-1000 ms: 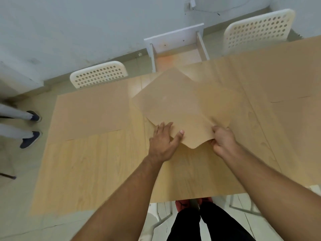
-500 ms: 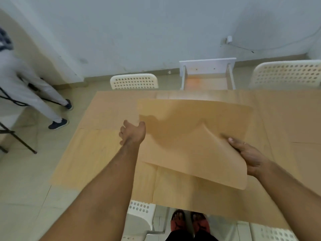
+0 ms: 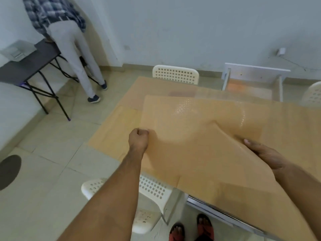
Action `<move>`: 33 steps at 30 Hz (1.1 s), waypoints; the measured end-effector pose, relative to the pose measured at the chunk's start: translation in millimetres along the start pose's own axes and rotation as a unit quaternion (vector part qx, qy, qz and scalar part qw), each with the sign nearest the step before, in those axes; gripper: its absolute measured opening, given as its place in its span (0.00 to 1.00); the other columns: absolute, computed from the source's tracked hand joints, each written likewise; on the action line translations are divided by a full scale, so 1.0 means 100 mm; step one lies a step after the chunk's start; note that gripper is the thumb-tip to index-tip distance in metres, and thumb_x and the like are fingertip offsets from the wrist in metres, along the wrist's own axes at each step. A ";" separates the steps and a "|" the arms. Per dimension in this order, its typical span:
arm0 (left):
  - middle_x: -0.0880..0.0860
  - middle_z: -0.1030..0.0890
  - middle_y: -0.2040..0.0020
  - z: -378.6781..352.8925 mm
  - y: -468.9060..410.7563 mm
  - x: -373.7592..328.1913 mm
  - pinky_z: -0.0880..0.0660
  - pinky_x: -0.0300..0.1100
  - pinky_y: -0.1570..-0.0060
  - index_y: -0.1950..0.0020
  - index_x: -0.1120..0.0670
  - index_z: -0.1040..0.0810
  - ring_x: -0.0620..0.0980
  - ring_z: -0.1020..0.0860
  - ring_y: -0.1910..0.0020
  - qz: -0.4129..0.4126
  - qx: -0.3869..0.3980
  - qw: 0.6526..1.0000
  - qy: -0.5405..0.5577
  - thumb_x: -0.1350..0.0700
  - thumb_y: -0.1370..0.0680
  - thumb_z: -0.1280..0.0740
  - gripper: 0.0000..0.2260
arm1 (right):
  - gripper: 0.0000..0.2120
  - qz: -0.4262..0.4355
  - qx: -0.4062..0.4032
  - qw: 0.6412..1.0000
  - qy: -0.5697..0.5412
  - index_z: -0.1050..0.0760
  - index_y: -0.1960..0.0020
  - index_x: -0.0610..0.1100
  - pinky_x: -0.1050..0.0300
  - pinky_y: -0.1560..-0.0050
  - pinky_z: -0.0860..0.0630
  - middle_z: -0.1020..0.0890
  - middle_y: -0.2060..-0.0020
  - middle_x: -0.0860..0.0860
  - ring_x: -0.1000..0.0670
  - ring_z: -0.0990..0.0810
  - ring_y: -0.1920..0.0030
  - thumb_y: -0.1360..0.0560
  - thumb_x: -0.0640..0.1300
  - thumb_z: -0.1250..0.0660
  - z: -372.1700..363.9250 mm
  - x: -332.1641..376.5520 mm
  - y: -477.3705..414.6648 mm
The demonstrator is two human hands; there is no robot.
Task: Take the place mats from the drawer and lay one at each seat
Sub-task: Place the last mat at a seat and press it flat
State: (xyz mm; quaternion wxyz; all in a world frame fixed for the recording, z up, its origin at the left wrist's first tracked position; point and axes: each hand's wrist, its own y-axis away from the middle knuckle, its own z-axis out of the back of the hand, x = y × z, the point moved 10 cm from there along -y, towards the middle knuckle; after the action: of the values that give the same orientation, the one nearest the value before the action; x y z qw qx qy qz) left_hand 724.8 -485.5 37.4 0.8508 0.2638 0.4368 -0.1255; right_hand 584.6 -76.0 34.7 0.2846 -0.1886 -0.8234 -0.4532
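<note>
Left hand (image 3: 139, 139) fisted, pinching left edge of place mat (image 3: 191, 141). Right hand (image 3: 262, 153) clasps mat's right side: thumb on top, fingers hidden beneath. Mat spans both grips, held over table (image 3: 111, 136); sheet buckled near right grip. Drawer (image 3: 257, 72) open, beyond right grip. White chair (image 3: 152, 188) under left forearm.

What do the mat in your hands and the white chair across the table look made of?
Mat: thin flexible sheet, probably silicone or soft plastic; tan, slightly glossy, it buckles in a ridge and shows a dotted sheen. Chair: looks like moulded plastic, smooth white, with rows of round holes through the backrest.
</note>
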 end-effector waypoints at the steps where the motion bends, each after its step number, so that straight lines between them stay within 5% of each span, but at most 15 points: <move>1: 0.53 0.22 0.55 0.18 -0.03 -0.03 0.28 0.43 0.54 0.51 0.55 0.23 0.56 0.24 0.52 -0.014 -0.016 1.000 -0.002 0.51 0.20 0.33 0.08 | 0.14 -0.004 -0.001 1.000 0.016 0.15 0.46 0.42 0.51 0.67 0.17 0.14 0.60 0.42 0.46 0.15 0.67 0.21 0.45 0.38 -0.09 -0.04 -0.01; 4: 0.53 0.22 0.56 0.77 -0.15 -0.05 0.29 0.43 0.55 0.55 0.55 0.25 0.55 0.25 0.56 -0.034 -0.056 0.997 -0.032 0.52 0.21 0.32 0.08 | 0.15 -0.003 -0.028 0.998 0.049 0.17 0.42 0.44 0.51 0.66 0.16 0.14 0.57 0.42 0.46 0.14 0.65 0.24 0.45 0.36 -0.39 -0.22 -0.08; 10: 0.55 0.21 0.49 1.88 -0.51 0.22 0.28 0.44 0.51 0.47 0.58 0.23 0.58 0.23 0.48 -0.049 -0.089 0.994 -0.043 0.54 0.20 0.32 0.08 | 0.09 0.067 -0.089 0.986 0.122 0.19 0.45 0.42 0.60 0.68 0.19 0.13 0.61 0.48 0.52 0.15 0.65 0.18 0.40 0.38 -1.29 -0.62 -0.31; 14: 0.58 0.20 0.41 2.46 -0.80 0.44 0.28 0.46 0.46 0.39 0.60 0.23 0.59 0.23 0.43 -0.071 -0.077 0.992 -0.065 0.54 0.20 0.33 0.13 | 0.04 0.127 -0.177 0.967 0.133 0.21 0.50 0.43 0.50 0.54 0.22 0.17 0.51 0.42 0.44 0.19 0.58 0.22 0.43 0.30 -1.76 -0.98 -0.41; 17: 0.58 0.21 0.38 2.80 -0.98 0.53 0.27 0.47 0.44 0.37 0.59 0.24 0.59 0.23 0.41 -0.075 -0.070 0.993 -0.060 0.54 0.19 0.33 0.14 | 0.13 0.140 -0.236 0.954 0.124 0.20 0.43 0.42 0.46 0.50 0.21 0.17 0.48 0.41 0.42 0.18 0.55 0.25 0.45 0.26 -2.05 -1.26 -0.35; 22: 0.57 0.22 0.37 2.85 -1.25 0.54 0.31 0.41 0.49 0.35 0.58 0.25 0.58 0.24 0.42 -0.098 -0.038 0.993 -0.048 0.56 0.20 0.33 0.15 | 0.15 0.152 -0.317 0.929 0.120 0.24 0.40 0.48 0.44 0.49 0.20 0.18 0.50 0.45 0.43 0.18 0.54 0.25 0.45 0.26 -2.26 -1.44 -0.19; 26: 0.57 0.21 0.39 2.58 -1.43 0.60 0.30 0.42 0.53 0.35 0.56 0.25 0.55 0.24 0.49 -0.092 -0.004 0.995 -0.046 0.56 0.20 0.33 0.14 | 0.26 0.146 -0.381 0.903 0.137 0.27 0.31 0.45 0.42 0.43 0.21 0.19 0.41 0.44 0.41 0.19 0.47 0.26 0.49 0.25 -2.18 -1.44 -0.20; 33: 0.57 0.20 0.39 2.11 -1.88 0.52 0.31 0.41 0.52 0.35 0.55 0.25 0.57 0.22 0.44 -0.095 0.028 0.992 -0.083 0.57 0.20 0.33 0.14 | 0.26 0.146 -0.416 0.886 0.144 0.28 0.29 0.44 0.52 0.48 0.27 0.22 0.43 0.46 0.43 0.23 0.48 0.25 0.47 0.26 -2.10 -1.33 -0.61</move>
State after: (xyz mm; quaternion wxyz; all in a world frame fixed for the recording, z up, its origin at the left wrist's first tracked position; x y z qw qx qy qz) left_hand 814.7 -758.4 33.2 0.8605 0.2331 0.3843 -0.2397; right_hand 714.3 -293.8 0.1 0.3584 -0.3408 -0.4727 -0.7294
